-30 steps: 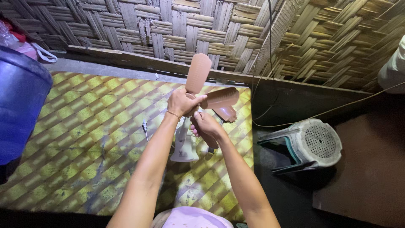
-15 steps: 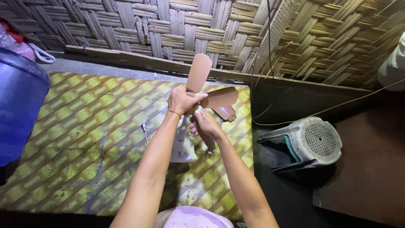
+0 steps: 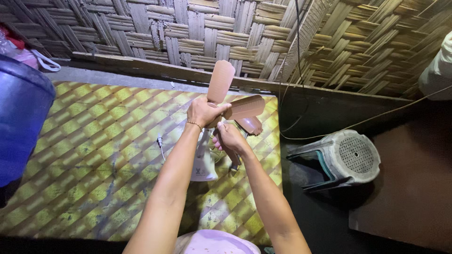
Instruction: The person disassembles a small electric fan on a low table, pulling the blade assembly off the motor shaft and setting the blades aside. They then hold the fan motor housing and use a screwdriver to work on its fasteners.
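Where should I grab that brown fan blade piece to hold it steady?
At the centre hub, from the left, where the left hand already wraps the fan blade piece. The thin blades fan outward and probably flex; the hub looks compact and firm.

Your single view comes from the camera on your head, looking steeply down along your forearms, so your own body sits at the near edge and the woven bamboo wall point(image 3: 141, 28) runs across the far edge. It rides close: your hands fill the middle, the yellow patterned mat point(image 3: 84, 155) spreads below and left, and a grey plastic stool point(image 3: 343, 160) lies tipped at right. No second view shares this scene.
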Available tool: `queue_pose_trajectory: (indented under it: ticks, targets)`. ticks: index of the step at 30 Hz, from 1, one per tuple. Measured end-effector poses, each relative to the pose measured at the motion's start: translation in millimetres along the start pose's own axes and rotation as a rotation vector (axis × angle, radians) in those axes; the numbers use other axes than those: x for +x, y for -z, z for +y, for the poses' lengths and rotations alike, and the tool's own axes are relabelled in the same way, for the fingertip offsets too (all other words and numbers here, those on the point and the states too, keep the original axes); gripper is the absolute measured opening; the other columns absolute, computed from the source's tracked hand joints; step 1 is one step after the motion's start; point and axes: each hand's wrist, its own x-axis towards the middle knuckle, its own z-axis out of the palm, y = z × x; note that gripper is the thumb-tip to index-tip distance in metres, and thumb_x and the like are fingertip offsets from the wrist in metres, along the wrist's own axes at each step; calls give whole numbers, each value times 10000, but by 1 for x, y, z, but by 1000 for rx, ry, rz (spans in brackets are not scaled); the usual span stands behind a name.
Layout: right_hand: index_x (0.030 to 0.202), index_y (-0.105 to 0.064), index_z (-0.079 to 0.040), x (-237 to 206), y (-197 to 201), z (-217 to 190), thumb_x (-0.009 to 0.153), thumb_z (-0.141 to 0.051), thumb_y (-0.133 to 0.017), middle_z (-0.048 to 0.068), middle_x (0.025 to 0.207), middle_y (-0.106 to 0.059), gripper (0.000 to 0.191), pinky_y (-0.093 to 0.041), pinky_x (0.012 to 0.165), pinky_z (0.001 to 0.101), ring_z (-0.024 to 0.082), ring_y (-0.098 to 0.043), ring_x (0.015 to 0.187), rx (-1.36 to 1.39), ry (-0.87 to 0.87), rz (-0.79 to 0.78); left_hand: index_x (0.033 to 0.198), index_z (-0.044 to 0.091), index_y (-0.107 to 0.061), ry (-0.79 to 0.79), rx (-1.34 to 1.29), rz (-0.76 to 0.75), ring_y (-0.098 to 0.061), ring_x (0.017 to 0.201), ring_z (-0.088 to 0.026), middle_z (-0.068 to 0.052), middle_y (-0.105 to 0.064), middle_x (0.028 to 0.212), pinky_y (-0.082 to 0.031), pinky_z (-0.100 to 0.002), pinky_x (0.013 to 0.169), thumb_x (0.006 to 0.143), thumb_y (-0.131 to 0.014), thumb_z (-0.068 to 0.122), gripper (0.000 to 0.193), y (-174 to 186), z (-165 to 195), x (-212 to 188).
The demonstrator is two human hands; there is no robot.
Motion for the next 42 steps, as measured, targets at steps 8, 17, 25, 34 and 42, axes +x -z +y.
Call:
queue_pose_trajectory:
  ticks: [8,17,25,34,42]
  targets:
    - [905,-662,89,-2,10,-1,1095,-392,-317,164,743,-707,622,-623,553,365,235,-700,582,9,-33,-177,914,170,-826,-29,50,-157,-765,853,-270,-104,-787,862,-593,-402,802,633,-774,765,660,3,-2,2]
    - [882,-609,49,-21,2,-17,1101,-385,-344,135,744,-660,554,-580,529,385,231,-646,581,-25,-67,-67,881,190,-840,-62,5,-189,-769,815,-257,-92,-794,816,-598,-397,782,653,-744,769,630,-5,-8,3]
    - [1023,-610,61,-17,7,0,1091,-361,-347,152,804,-702,502,-629,608,406,249,-700,637,139,-82,-234,913,103,-821,-143,61,-239,-760,817,-315,-174,-765,848,-602,-426,777,631,-772,759,715,2,-12,4]
    - [1066,-600,72,-10,-6,41,1093,-405,-349,181,867,-717,540,-634,639,418,276,-714,695,338,-107,-144,918,72,-818,65,251,-301,-754,860,-356,-218,-757,899,-593,-451,803,568,-774,822,829,-15,-9,0]
    - [1077,-605,62,-13,14,39,1099,-408,-351,180,872,-714,535,-641,651,420,270,-715,700,263,-154,-278,894,106,-852,35,222,-411,-742,881,-376,-230,-753,913,-587,-466,813,572,-728,828,800,-27,-17,0]
